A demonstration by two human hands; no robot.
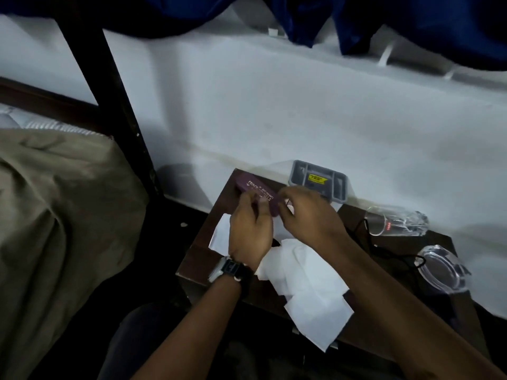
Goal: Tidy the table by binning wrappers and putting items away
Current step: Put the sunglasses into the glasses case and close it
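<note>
Head camera looks down on your small dark table (200,259) in the lower centre of the frame, set against a white wall. Your left hand (251,234), with a watch (229,270) on its wrist, has its fingers curled closed on the near end of a maroon case (253,190). The case carries pale lettering that begins "PRINCE"; the rest is too blurred to read. Your right hand (310,215) sits just beside the case's right end with its fingertips pinched together, but you cannot tell from here what, if anything, they hold.

Below your hands, crumpled white paper wrappers (307,283) lie on the table and spill over its near edge. Toward the wall, above your right hand, stands a grey plastic box (318,181) with a yellow label reading what looks like "YES". At the right of the frame a clear drinking glass (395,222) lies on its side with a small red mark, unreadable. Lower right sits a clear glass ashtray (439,270), with a black cord (384,248) running beside it.
</note>
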